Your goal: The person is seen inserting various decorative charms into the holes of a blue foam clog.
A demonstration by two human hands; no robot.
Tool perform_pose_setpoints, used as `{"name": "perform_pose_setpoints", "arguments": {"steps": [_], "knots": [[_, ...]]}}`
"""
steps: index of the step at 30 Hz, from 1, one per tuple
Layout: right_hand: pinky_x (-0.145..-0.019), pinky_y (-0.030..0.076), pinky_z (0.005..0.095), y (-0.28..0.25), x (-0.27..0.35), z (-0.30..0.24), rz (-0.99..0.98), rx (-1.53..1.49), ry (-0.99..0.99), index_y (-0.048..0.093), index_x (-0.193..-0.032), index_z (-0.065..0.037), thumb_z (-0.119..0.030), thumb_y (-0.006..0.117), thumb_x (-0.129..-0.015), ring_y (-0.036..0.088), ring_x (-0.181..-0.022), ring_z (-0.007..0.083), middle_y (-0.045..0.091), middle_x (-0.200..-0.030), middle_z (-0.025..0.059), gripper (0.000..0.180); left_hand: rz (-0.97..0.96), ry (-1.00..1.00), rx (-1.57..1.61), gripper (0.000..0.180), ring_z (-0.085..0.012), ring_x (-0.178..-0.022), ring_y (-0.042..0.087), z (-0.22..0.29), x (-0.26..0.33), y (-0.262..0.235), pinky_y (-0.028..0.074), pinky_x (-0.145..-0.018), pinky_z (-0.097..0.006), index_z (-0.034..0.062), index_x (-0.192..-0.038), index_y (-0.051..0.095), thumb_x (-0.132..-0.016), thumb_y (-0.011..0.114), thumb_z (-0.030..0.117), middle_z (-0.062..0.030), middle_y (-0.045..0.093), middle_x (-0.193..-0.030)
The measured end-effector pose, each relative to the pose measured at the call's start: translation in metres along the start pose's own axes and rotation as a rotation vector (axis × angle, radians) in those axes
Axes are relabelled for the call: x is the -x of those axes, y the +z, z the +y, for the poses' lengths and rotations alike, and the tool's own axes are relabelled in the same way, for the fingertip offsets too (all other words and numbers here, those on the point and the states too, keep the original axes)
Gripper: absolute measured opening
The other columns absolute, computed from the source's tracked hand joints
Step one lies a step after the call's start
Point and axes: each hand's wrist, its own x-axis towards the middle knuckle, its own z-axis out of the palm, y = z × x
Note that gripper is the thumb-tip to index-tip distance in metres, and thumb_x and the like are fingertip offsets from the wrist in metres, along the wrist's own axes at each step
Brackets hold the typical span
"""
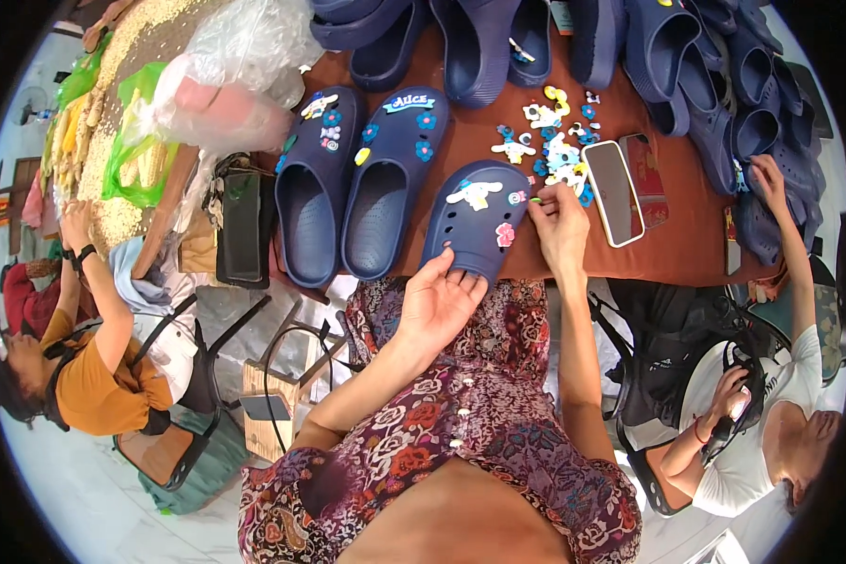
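A navy blue clog [459, 230] sits in front of me with its toe pointing away. On its top are a white character charm [473, 195], a pink flower charm [506, 234] and a small round charm. My left hand [440, 299] grips its near end, thumb on the upper and fingertips curled at the opening. At the clog's right edge, my right hand [562, 226] pinches a small green-and-yellow charm [536, 200]. Just beyond lies a pile of loose charms [564, 155], white, blue and yellow. Two decorated navy clogs [318, 221] stand to the left.
A white-edged phone [613, 188] lies right of the charms, beside a red packet [645, 169]. Many navy clogs [672, 56] line the far and right sides of the brown-covered table [686, 226]. Clear plastic bags [244, 56] lie far left. People sit on both sides.
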Motion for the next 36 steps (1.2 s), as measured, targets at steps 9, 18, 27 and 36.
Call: {"name": "perform_pose_setpoints", "arguments": {"steps": [9, 18, 27, 36], "knots": [[-0.059, 0.044, 0.0178, -0.030, 0.019, -0.031, -0.107, -0.541, 0.121, 0.058, -0.086, -0.004, -0.005, 0.074, -0.080, 0.055, -0.066, 0.0034, 0.061, -0.078, -0.0012, 0.018, -0.083, 0.111, -0.260, 0.032, -0.0195, -0.118, 0.050, -0.008, 0.009, 0.008, 0.037, -0.105, -0.038, 0.0085, -0.120, 0.053, -0.091, 0.062, 0.017, -0.0048, 0.057, -0.121], [-0.069, 0.051, 0.0206, -0.022, 0.035, -0.065, -0.424, -0.738, 0.177, 0.060, -0.089, 0.000, 0.001, 0.070, -0.081, 0.062, -0.076, 0.0075, 0.065, -0.084, 0.0035, 0.013, -0.116, 0.268, -0.474, 0.035, -0.0121, -0.119, 0.048, -0.029, 0.017, 0.008, 0.035, -0.107, -0.034, 0.0042, -0.126, 0.049, -0.093, 0.058, 0.011, -0.0053, 0.054, -0.125], [-0.069, 0.050, 0.0206, -0.013, 0.039, -0.060, -0.468, -0.717, 0.196, 0.063, -0.093, 0.001, -0.003, 0.069, -0.084, 0.063, -0.079, 0.0078, 0.067, -0.088, 0.0048, 0.011, -0.132, 0.408, -0.674, 0.021, -0.0093, -0.109, 0.050, -0.031, 0.012, 0.002, 0.035, -0.101, -0.030, 0.0073, -0.112, 0.058, -0.091, 0.062, 0.010, 0.0003, 0.059, -0.114], [-0.076, 0.052, 0.0242, -0.011, 0.038, -0.053, -0.455, -0.838, 0.171, 0.065, -0.096, 0.003, 0.001, 0.068, -0.084, 0.065, -0.083, 0.0123, 0.068, -0.091, 0.0084, 0.012, -0.161, 0.454, -0.770, 0.036, -0.0103, -0.114, 0.049, -0.030, 0.010, -0.004, 0.035, -0.102, -0.029, 0.0042, -0.125, 0.052, -0.091, 0.062, 0.007, -0.0018, 0.056, -0.122]]}}
